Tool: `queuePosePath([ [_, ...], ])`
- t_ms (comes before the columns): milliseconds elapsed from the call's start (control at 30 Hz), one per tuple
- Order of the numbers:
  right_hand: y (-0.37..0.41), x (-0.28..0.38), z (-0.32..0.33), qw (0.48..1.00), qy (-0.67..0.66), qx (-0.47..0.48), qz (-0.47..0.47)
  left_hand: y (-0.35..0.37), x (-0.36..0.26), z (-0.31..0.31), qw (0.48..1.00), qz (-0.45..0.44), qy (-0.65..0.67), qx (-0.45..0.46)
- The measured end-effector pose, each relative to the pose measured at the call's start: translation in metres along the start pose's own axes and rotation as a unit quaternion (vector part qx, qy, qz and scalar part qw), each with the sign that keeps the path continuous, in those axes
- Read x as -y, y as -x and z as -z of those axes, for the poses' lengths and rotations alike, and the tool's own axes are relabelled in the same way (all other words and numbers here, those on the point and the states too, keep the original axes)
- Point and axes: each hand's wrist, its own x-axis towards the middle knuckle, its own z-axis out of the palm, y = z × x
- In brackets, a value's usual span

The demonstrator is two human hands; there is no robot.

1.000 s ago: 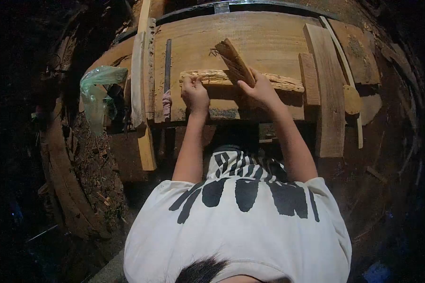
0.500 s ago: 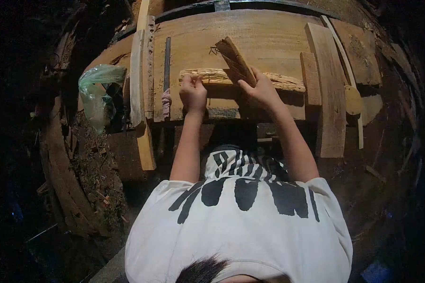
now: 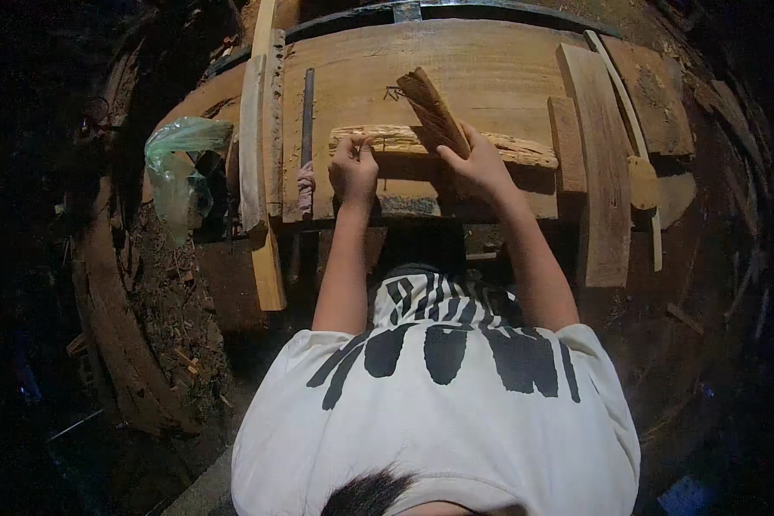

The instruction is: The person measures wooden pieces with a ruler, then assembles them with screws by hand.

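White shirt: marked with bold black shapes; no readable word or brand.
Left hand: curled narrow at the left end of the pale wood strip; gripping or merely touching, cannot tell.
Right hand: closed around the near end of the brown wood piece.
Pale wood strip: lying crosswise on the counter, between both hands and partly under the brown wood piece; rough and grooved along its length. Probably stiff, fairly light, apt to splinter at the ridges; best taken by both ends.
Brown wood piece: slanting across the strip, far end leaning left. Probably rigid, dry, easy to lift one-handed; best held at the near end, clear of the rough far end.
Dark bar: lying left of the left hand, near end wrapped in pinkish cloth. Likely firm and heavier for its size; best grasped at the wrap.
Short block: just beside the strip's right end, next to the wide plank.
Green plastic bag: crumpled at far left, likely soft and slippery.
Writing: none legible on wood, bar or bag.
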Motion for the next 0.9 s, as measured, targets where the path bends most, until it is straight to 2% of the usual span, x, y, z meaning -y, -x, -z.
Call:
queuePosePath([
  [100, 0.002, 0.005, 0.004, 1.000, -0.015, 0.010, 0.008, 0.004, -0.011, 0.005, 0.999, -0.035, 0.020, -0.006],
  [167, 0.004, 0.000, 0.005, 1.000, -0.020, 0.012, 0.014, 0.012, -0.012, 0.010, 0.999, 0.035, 0.026, -0.004],
  [200, 0.003, -0.005, 0.005, 0.998, -0.043, 0.015, 0.040, 0.017, -0.008, 0.013, 0.999, 0.035, 0.026, -0.003],
  [267, 0.006, -0.005, 0.005, 0.996, -0.066, 0.020, 0.063, 0.027, 0.003, 0.019, 0.950, 0.087, 0.299, 0.026],
  [300, 0.009, -0.005, 0.005, 0.996, -0.071, 0.007, 0.057, 0.031, 0.009, 0.020, 0.950, 0.089, 0.298, 0.025],
  [367, 0.015, 0.001, 0.007, 0.996, -0.076, -0.001, 0.051, 0.037, 0.017, 0.025, 0.914, 0.123, 0.368, 0.117],
  [433, 0.021, 0.003, 0.010, 0.993, -0.121, 0.013, -0.001, 0.036, 0.022, 0.027, 0.915, 0.125, 0.363, 0.124],
  [533, 0.027, -0.003, 0.010, 0.985, -0.171, -0.002, -0.003, 0.033, 0.014, 0.039, 0.908, 0.112, 0.376, 0.147],
  [567, 0.028, -0.007, 0.009, 0.985, -0.172, 0.000, -0.003, 0.031, 0.010, 0.044, 0.919, 0.113, 0.339, 0.165],
  [633, 0.031, -0.011, 0.008, 0.988, -0.136, -0.025, 0.072, 0.029, 0.000, 0.051, 0.929, 0.116, 0.301, 0.182],
  [733, 0.036, -0.011, 0.008, 0.978, -0.200, -0.018, 0.052, 0.035, -0.007, 0.058, 0.940, 0.118, 0.257, 0.191],
  [800, 0.036, -0.015, 0.007, 0.981, -0.180, -0.030, 0.069, 0.037, -0.002, 0.061, 0.969, 0.043, 0.160, 0.184],
  [833, 0.035, -0.017, 0.007, 0.983, -0.159, -0.042, 0.086, 0.038, -0.002, 0.064, 0.969, 0.043, 0.159, 0.183],
  [900, 0.035, -0.021, 0.007, 0.984, -0.153, -0.045, 0.078, 0.039, -0.002, 0.069, 0.990, -0.072, -0.065, 0.106],
])
